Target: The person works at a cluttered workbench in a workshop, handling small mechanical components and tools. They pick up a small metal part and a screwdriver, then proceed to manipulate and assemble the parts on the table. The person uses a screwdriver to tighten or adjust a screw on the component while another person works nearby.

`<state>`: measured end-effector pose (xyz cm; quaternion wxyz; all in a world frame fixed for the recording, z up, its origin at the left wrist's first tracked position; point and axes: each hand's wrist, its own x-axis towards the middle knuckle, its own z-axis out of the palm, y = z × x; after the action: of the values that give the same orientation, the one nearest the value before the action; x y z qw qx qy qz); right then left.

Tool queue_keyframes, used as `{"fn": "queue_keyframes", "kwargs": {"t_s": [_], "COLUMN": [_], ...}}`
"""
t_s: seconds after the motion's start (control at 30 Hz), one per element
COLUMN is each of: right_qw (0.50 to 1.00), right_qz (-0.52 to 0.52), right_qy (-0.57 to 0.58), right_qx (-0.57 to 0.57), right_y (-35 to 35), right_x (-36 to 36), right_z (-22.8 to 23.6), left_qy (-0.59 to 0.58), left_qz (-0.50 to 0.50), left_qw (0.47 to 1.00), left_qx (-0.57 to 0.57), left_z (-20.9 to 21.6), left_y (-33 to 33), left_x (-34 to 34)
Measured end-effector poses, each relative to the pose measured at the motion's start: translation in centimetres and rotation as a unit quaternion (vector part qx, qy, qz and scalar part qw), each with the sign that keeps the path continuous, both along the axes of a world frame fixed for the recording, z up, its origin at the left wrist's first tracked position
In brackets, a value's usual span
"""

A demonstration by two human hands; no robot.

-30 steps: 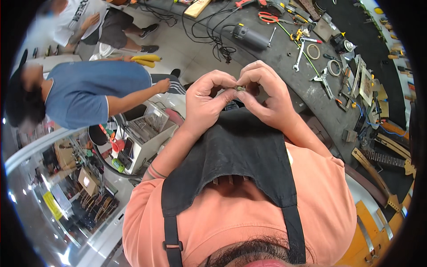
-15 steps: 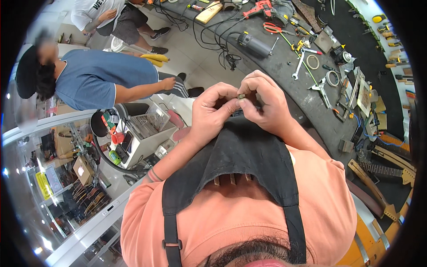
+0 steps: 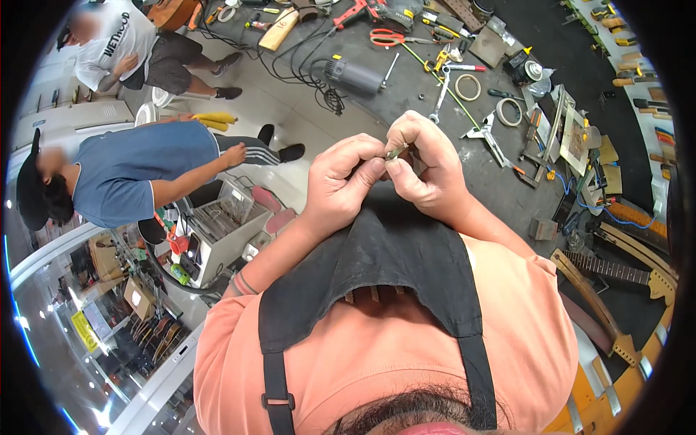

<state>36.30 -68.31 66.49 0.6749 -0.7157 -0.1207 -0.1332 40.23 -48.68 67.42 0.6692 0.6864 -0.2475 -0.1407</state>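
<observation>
The grey worktop (image 3: 406, 94) spreads above the person's hands, strewn with tools: a grey motor-like device (image 3: 354, 75) near its left edge, red-handled scissors (image 3: 388, 36) toward the far edge, a tape ring (image 3: 467, 86) further right. A black apron (image 3: 391, 254) hangs below the hands, its top hem bunched against them. The left hand (image 3: 341, 185) and right hand (image 3: 424, 163) press together, fingertips of both pinching a small metal part (image 3: 396, 152) held above the apron's top edge.

Black apron (image 3: 391, 254), orange shirt (image 3: 507, 319), red-handled scissors (image 3: 384, 36).
</observation>
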Motion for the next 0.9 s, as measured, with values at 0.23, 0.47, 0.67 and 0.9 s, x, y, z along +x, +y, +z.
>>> {"fn": "queue_keyframes", "kwargs": {"t_s": [0.23, 0.47, 0.67, 0.9], "right_qw": [0.996, 0.985, 0.979, 0.983], "right_qz": [0.038, 0.114, 0.139, 0.088], "right_qy": [0.029, 0.084, 0.128, 0.146], "right_qx": [0.07, 0.096, 0.075, 0.068], "right_y": [-2.8, -4.7, -5.2, -5.3], "right_x": [1.3, 2.6, 3.2, 2.5], "right_z": [-1.2, -1.5, -2.1, -2.9], "left_qy": [0.044, 0.004, 0.037, 0.026], "left_qz": [0.058, 0.093, 0.12, 0.132], "left_qw": [0.997, 0.996, 0.992, 0.991], "left_qx": [-0.037, 0.015, 0.004, 0.013], "left_z": [-0.3, -0.8, -2.0, -2.2], "left_y": [-3.4, -3.6, -3.6, -4.7], "left_x": [0.3, 0.7, 0.2, 0.2]}}
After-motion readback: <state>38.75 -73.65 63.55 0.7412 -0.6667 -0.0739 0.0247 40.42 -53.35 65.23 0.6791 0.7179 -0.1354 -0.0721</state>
